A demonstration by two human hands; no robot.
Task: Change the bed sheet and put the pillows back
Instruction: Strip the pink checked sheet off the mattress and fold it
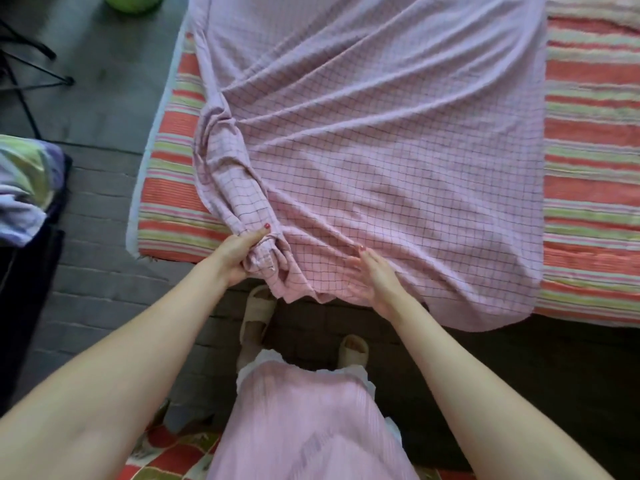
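The thin pink cotton bed sheet w/ dark grid lines lies across the middle of the bed, not spread yet. It looks soft, light & floppy, so it should slide and fold easy, and it bunches up fast. Left hand grips a twisted bunch of sheet at the near edge, fingers curled round it. Right hand lies flat on the cloth near the hem, fingers straight, pressing it down. The hands are apart.

Best spots to hold, I think: the corners or the hem, one per hand, then pull wide. The bunch at the left needs shaking out.

Under the sheet is a red, green & white striped bed pad, showing on both sides. Floor is grey brick. A pile of pale cloth sits at the left. No pillows that I can be sure of.
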